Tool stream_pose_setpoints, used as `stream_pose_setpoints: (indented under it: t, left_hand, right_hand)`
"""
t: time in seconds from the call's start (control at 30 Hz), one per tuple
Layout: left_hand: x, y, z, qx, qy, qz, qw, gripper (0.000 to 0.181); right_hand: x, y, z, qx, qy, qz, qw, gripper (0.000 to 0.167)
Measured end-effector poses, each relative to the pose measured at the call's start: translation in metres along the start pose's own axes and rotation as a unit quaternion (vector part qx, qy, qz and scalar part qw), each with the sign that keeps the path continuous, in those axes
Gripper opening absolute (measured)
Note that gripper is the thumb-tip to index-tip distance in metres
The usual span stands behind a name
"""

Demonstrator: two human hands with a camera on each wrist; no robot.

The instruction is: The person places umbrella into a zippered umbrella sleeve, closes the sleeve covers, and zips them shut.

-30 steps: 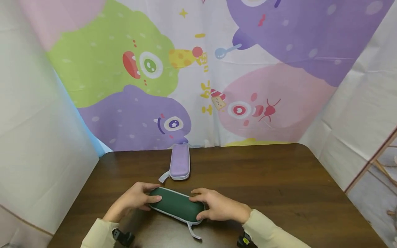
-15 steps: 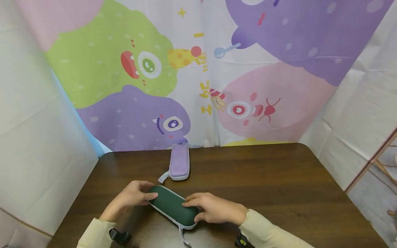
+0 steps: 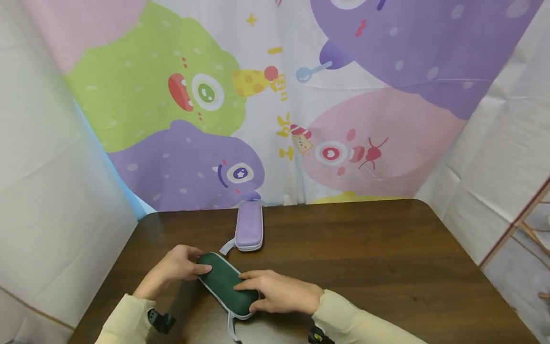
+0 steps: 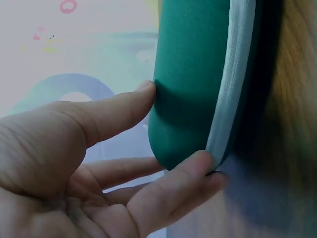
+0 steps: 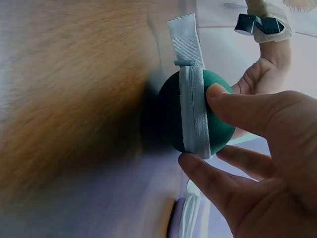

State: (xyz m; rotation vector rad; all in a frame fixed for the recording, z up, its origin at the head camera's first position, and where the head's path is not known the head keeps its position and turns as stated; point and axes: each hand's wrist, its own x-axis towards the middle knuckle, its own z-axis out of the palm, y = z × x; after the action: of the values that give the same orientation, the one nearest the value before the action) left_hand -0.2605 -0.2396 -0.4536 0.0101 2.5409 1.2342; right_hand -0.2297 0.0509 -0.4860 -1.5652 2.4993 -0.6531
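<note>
A dark green zippered case (image 3: 225, 282) with a pale zipper band lies slanted at the front of the table, zipped shut. My left hand (image 3: 174, 265) holds its far-left end, thumb on the top and fingers around the side. On the near-right end is my right hand (image 3: 279, 291), its thumb and fingers spread across the case. The right wrist view shows the zipper end with a grey pull strap (image 5: 185, 37) sticking out. Behind it, a lilac zippered case (image 3: 249, 224) with a pale side strap lies near the table's back edge.
The dark brown wooden table (image 3: 365, 253) reaches back to a cartoon-printed curtain (image 3: 275, 105). White cloth panels (image 3: 47, 157) stand at both sides.
Both hands have shifted the green case to the left and turned it, so its near end points more towards me. The lilac case has stayed in place.
</note>
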Motion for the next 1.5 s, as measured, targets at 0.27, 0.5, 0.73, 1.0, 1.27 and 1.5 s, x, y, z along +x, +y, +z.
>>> stream_pose_setpoints:
  t: [0.27, 0.5, 0.73, 1.0, 1.27, 1.5]
  left_hand:
    - [0.000, 0.003, -0.012, 0.049, -0.014, -0.023, 0.9985, 0.068]
    - [0.006, -0.001, -0.021, 0.052, -0.002, -0.025, 0.9983, 0.075]
    - [0.013, -0.001, -0.028, 0.033, 0.001, -0.038, 0.9987, 0.069]
    - [0.025, 0.003, -0.034, 0.025, -0.018, -0.053, 0.9981, 0.079]
    - [0.035, 0.003, -0.033, -0.049, -0.036, -0.077, 0.9951, 0.083]
    - [0.043, 0.001, -0.037, -0.045, -0.023, -0.087, 0.9949, 0.079]
  right_hand:
    - [0.023, -0.010, 0.004, -0.026, -0.009, 0.007, 0.9996, 0.054]
    - [0.041, -0.017, 0.009, -0.034, -0.012, 0.029, 0.9989, 0.053]
    - [0.056, -0.022, 0.011, -0.042, -0.005, 0.044, 0.9981, 0.053]
    - [0.069, -0.023, 0.016, -0.047, 0.021, 0.044, 0.9977, 0.051]
    - [0.076, -0.021, 0.022, -0.030, 0.039, 0.075, 0.9960, 0.047]
    - [0.088, -0.022, 0.026, -0.055, 0.069, 0.081, 0.9928, 0.044]
